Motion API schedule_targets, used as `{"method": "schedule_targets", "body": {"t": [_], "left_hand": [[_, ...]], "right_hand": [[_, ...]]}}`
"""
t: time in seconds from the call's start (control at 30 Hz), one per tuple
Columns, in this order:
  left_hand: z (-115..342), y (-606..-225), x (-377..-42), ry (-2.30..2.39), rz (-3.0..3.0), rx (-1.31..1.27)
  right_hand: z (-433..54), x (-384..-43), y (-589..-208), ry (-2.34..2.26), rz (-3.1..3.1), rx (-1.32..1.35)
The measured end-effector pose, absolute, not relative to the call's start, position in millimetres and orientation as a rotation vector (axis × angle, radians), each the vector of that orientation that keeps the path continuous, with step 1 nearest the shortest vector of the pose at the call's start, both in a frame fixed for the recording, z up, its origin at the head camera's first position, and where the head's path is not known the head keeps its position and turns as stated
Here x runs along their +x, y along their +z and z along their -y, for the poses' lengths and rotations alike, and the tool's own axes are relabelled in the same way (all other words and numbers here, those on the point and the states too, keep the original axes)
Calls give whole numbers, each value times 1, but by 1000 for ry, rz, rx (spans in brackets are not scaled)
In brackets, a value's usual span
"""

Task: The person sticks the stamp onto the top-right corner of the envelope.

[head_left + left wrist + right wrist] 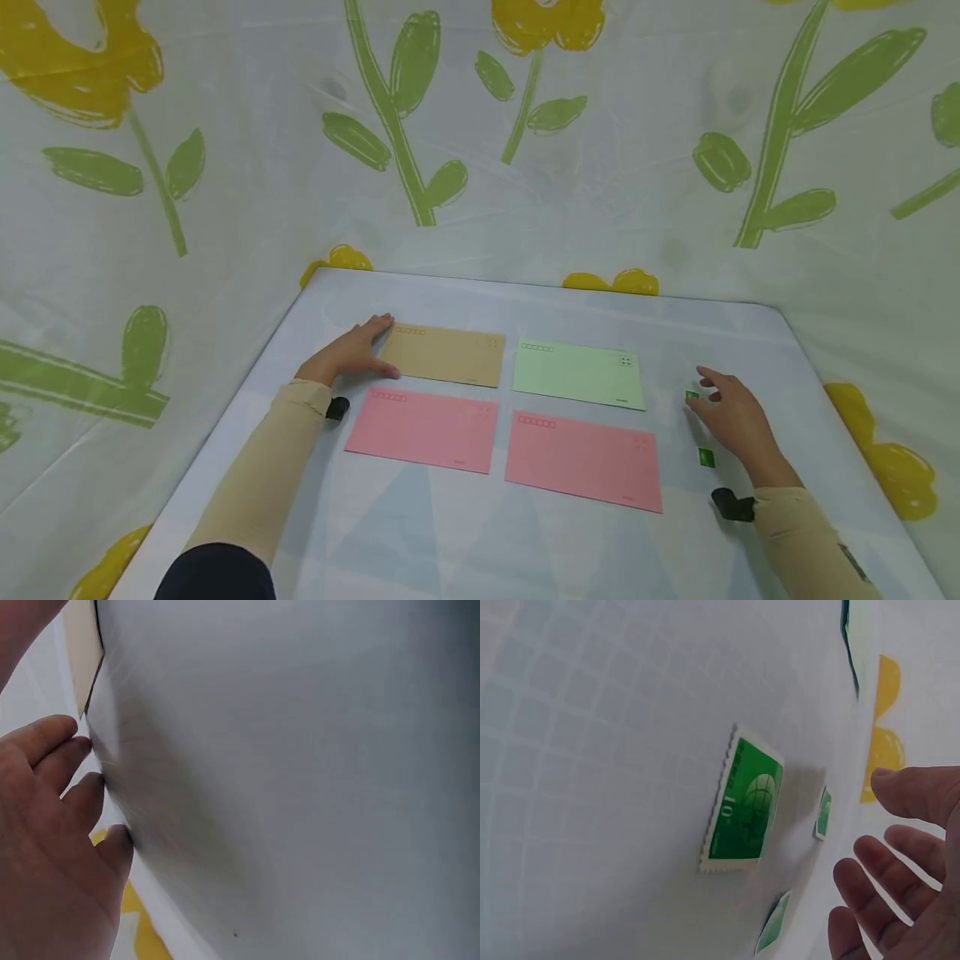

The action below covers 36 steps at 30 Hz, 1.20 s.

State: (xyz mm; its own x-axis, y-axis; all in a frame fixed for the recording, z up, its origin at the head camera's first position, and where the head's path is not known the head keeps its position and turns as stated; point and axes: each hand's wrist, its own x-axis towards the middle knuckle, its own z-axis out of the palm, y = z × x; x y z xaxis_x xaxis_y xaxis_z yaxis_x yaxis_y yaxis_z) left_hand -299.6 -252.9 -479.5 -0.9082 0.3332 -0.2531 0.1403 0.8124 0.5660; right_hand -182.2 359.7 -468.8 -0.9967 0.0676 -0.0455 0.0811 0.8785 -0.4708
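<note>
My left hand (351, 351) rests at the left edge of a tan envelope (442, 355), thumb and fingers spread along its corners. In the left wrist view its fingertips touch the white table beside the envelope's corner (84, 664). My right hand (738, 421) hovers on the right with loosely bent fingers and nothing between them. Below its fingertips lies a small green postage stamp (691, 395), and a second stamp (706, 457) lies nearer. The right wrist view shows three stamps, the closest (746, 806) with a perforated edge and a globe-like print.
A pale green envelope (577, 373) lies right of the tan one. Two pink envelopes, left (422, 430) and right (583, 461), form the nearer row. The white table (570, 554) meets a flower-printed curtain (600, 200) at its far edge.
</note>
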Motion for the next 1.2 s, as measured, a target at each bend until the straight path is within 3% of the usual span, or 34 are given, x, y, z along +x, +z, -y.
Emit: {"method": "schedule_targets", "body": {"t": [1.2], "left_hand": [[248,-483,-304,731,-2623,347]], "right_hand": [[-358,-190,-473,-718,-3004,207]]}}
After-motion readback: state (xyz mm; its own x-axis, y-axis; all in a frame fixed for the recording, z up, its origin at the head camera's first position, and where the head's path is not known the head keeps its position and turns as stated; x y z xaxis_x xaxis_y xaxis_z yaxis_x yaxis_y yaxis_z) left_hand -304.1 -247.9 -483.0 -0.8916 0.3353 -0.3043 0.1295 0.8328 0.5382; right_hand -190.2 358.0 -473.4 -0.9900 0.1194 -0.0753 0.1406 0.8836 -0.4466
